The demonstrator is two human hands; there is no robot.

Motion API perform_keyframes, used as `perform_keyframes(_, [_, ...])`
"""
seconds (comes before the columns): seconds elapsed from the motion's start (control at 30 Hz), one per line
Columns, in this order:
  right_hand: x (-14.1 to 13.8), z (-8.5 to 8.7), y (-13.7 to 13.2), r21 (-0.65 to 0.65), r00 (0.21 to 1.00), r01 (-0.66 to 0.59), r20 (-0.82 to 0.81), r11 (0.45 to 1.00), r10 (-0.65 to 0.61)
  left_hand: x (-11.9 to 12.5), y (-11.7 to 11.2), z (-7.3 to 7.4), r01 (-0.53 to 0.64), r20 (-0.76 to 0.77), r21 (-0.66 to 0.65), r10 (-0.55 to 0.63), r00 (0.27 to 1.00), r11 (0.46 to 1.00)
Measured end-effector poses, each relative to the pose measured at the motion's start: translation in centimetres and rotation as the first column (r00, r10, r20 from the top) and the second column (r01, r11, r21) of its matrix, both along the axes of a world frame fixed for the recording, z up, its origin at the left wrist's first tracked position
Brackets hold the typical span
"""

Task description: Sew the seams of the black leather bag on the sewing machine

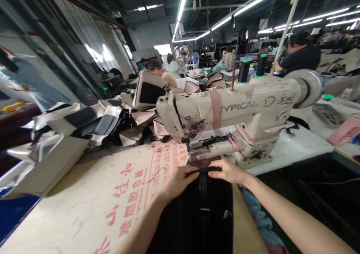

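A plywood desk (84, 209) printed in red carries a cream TYPICAL sewing machine (233, 111), with a black bag (194, 216) lying just in front of its needle end. The left hand (177, 183) and right hand (227, 171) meet at the bag's top, their fingers (218, 168) clamped on a narrow black strap (205, 169).

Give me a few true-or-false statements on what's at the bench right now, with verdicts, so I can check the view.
1. The left hand and right hand both hold a black strap. True.
2. The sewing machine is black. False: it is cream, marked TYPICAL.
3. Two black thread cones stand on top of the machine. True.
4. The stacked bag panels lie to the machine's right. False: they lie to its left.
5. The printing on the wooden board is blue. False: it is red.
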State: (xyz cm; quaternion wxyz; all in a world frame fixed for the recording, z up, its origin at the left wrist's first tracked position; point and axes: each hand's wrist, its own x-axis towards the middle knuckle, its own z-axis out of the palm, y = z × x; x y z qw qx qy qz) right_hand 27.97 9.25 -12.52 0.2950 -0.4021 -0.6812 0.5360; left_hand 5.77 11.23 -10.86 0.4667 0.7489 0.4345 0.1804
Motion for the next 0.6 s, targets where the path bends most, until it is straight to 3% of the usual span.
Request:
perform_keyframes(0.3, [-0.4, -0.1, -0.1, -0.04, 0.998, -0.006, -0.063, 0.999, 0.003, -0.7, -0.3, 0.9, 0.076, 0.042, -0.142, -0.071, 0.997, 0.987])
perform_keyframes(0.6, [-0.6, -0.5, 0.1, -0.017, 0.999, -0.008, -0.044, 1.0, 0.008, -1.1, -0.3, -0.2, 0.082, 0.233, -0.245, -0.024, 0.972, 0.966])
